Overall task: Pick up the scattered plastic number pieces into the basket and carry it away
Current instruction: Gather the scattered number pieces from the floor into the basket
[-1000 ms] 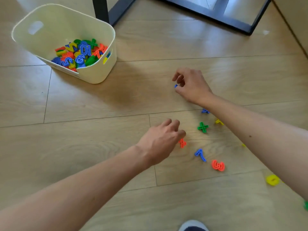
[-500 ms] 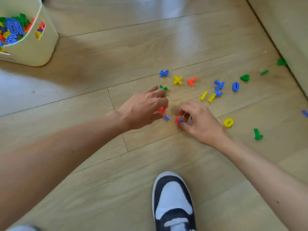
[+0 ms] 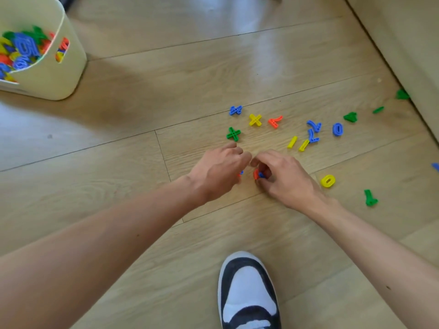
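Coloured plastic number pieces lie scattered on the wooden floor: a green plus (image 3: 233,134), a yellow cross (image 3: 255,120), an orange seven (image 3: 275,121), a blue zero (image 3: 337,129), a yellow zero (image 3: 328,180) and several more. My right hand (image 3: 282,175) is curled around an orange and a blue piece (image 3: 258,174). My left hand (image 3: 219,170) is closed beside it, with bits of red and blue showing under its fingers. The cream basket (image 3: 51,77) stands at the far left, full of pieces.
My black-and-white shoe (image 3: 248,290) is planted just behind my hands. A beige wall or furniture base (image 3: 403,43) runs along the right, with green pieces (image 3: 402,94) lying against it. A green piece (image 3: 370,198) lies to the right of my right wrist.
My view swung from the basket to the scattered pieces on the right. Over the last half second both hands stayed low and closed tighter over the red and blue pieces.
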`<act>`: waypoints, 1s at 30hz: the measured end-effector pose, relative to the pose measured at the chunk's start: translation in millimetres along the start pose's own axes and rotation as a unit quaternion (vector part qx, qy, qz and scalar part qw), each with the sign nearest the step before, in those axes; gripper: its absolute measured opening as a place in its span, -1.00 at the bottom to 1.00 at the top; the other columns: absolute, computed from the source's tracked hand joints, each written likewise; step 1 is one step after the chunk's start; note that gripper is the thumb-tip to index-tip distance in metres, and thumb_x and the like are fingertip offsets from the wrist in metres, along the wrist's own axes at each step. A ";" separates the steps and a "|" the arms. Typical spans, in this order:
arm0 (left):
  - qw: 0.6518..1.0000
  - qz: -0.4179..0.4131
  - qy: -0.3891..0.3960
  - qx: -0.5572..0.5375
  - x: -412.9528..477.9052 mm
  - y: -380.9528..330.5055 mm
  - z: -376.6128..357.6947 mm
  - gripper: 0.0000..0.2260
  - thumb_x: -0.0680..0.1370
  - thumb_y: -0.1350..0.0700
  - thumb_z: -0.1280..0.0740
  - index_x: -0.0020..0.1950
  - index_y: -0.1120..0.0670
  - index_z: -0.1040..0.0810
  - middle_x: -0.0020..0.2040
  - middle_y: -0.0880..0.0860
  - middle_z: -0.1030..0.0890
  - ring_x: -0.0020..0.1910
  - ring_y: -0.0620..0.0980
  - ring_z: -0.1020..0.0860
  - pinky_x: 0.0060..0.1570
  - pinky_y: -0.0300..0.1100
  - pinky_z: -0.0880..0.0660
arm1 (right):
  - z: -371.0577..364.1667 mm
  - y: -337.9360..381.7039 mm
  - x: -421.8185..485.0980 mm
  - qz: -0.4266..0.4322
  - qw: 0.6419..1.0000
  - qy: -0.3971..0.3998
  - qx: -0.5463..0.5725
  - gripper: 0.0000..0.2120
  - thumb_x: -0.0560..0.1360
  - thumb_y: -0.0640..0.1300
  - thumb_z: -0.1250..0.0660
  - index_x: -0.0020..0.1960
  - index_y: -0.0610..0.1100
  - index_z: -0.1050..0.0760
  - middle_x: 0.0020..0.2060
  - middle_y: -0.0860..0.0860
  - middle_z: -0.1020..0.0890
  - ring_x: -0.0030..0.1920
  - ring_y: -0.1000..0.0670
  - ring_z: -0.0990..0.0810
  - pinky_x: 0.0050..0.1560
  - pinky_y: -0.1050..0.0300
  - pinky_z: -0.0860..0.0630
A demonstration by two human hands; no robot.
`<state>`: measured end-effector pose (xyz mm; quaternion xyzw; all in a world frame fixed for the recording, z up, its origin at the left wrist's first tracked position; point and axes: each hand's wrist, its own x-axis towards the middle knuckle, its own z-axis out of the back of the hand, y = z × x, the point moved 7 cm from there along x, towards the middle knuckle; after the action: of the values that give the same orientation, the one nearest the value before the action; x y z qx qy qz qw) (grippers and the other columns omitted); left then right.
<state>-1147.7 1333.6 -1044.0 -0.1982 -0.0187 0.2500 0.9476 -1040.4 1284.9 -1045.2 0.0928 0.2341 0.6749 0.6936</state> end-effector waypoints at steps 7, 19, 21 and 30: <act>0.995 0.048 -0.019 -0.081 1.6 9.9 3.3 -0.76 0.43 0.14 -0.47 -0.08 0.08 -0.41 -0.10 0.01 -0.52 -0.09 0.05 -0.50 -0.18 -0.07 -0.40 | 1.6 -0.4 4.1 0.048 0.998 0.035 0.023 -0.66 0.35 -0.29 -0.43 0.09 -0.06 -0.55 -0.15 0.03 -0.57 -0.08 -0.01 -0.54 -0.01 0.02 -0.51; 0.975 0.144 -0.053 -0.159 40.3 53.5 20.3 -0.55 0.39 0.21 -0.51 0.24 0.09 -0.48 0.16 0.07 -0.42 -0.05 0.08 -0.50 -0.02 -0.07 -0.45 | 10.0 -17.1 8.1 0.011 1.000 -0.007 0.014 -0.70 0.35 -0.28 -0.53 0.06 -0.15 -0.63 -0.05 0.00 -0.49 -0.13 0.01 -0.51 -0.08 0.13 -0.48; 0.981 0.153 -0.024 -0.118 47.5 58.8 13.9 -0.58 0.39 0.18 -0.52 0.22 0.11 -0.53 0.10 0.05 -0.43 -0.02 0.10 -0.51 -0.06 -0.09 -0.42 | 10.8 -16.4 12.1 0.006 1.000 0.003 0.008 -0.77 0.36 -0.24 -0.53 0.01 -0.16 -0.63 -0.08 0.00 -0.52 -0.13 -0.03 -0.54 -0.08 0.13 -0.47; 0.977 0.154 -0.054 -0.138 55.0 68.6 21.8 -0.74 0.38 0.25 -0.43 0.04 0.09 -0.55 -0.02 0.05 -0.47 -0.01 0.11 -0.51 -0.05 -0.02 -0.49 | 19.6 -18.2 25.1 0.033 0.999 -0.003 0.029 -0.78 0.36 -0.26 -0.54 -0.01 -0.20 -0.66 -0.07 -0.06 -0.58 -0.09 -0.04 -0.57 -0.02 0.11 -0.48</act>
<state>-1134.5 1422.7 -1053.8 -0.3141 -0.0730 0.3983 0.8587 -1015.9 1311.8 -1041.2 0.1226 0.2481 0.6902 0.6687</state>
